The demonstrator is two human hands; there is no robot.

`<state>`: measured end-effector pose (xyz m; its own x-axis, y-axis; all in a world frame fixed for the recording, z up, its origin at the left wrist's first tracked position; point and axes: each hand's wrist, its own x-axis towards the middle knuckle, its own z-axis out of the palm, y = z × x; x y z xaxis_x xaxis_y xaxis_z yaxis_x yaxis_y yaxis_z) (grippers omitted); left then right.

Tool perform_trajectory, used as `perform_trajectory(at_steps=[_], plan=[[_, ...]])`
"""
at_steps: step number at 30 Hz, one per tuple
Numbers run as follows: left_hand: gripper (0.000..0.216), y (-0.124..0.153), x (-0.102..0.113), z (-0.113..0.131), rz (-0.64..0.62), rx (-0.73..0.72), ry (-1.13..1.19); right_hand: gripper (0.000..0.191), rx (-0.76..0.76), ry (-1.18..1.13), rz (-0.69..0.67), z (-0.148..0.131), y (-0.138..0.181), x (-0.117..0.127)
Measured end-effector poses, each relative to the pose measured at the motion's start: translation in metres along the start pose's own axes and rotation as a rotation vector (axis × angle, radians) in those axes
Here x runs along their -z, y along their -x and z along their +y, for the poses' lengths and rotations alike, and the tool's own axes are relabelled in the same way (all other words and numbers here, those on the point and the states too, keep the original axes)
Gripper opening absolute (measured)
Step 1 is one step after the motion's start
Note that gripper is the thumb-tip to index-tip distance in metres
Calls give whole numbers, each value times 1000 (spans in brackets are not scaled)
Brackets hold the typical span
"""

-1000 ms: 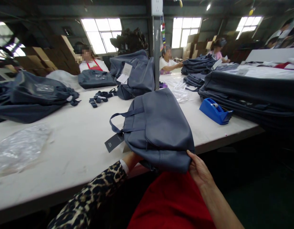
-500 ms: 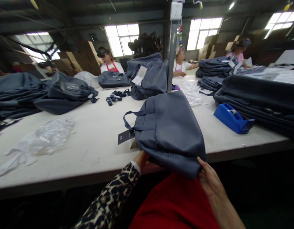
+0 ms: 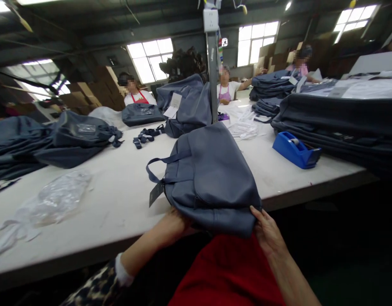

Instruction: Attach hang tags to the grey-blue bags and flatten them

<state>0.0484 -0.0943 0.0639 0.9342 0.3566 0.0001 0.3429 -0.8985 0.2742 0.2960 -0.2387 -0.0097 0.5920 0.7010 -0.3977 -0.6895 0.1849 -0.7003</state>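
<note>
A dark blue bag (image 3: 218, 165) with a smooth, leather-like surface lies at the table's front edge, its near end overhanging slightly. A loop handle (image 3: 154, 165) sticks out on its left, and a black hang tag (image 3: 156, 194) dangles beside that. My right hand (image 3: 267, 227) grips the near right corner, thumb on top and fingers beneath. At the near left, my left hand (image 3: 176, 223) reaches under the bag; its fingers are hidden there.
A blue tape dispenser (image 3: 296, 149) stands right of the bag, before a stack of dark bags (image 3: 336, 123). Crumpled clear plastic (image 3: 63, 195) lies on the left of the white table (image 3: 116, 187). More bags (image 3: 74, 138), strap pieces (image 3: 148, 135) and a metal post (image 3: 212, 72) are farther back, with several co-workers beyond.
The view has shifted, so the bag and table sit farther left in it. My left forearm has swung out to the left, its hand still at the bag's underside. My right hand keeps its corner.
</note>
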Motion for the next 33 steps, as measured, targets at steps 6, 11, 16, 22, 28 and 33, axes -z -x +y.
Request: perform_trajectory(at_steps=[6,11,16,22,28,33], plan=[[32,17,74,63,-251,-155,279,51,4,38,-10,3,-3,5],[54,-120,35,64,4,-195,73,57,30,97,-15,7,-4,7],[70,-212,-47,35,-132,-108,-48,59,27,183,-76,21,0,21],[71,-209,-65,25,-73,-143,-56,73,-152,197,-43,24,-15,27],[71,-214,-67,20,-69,-141,0,67,-47,265,17,26,-39,29],[74,-215,-65,18,-81,-169,53,70,59,292,114,29,-32,19]])
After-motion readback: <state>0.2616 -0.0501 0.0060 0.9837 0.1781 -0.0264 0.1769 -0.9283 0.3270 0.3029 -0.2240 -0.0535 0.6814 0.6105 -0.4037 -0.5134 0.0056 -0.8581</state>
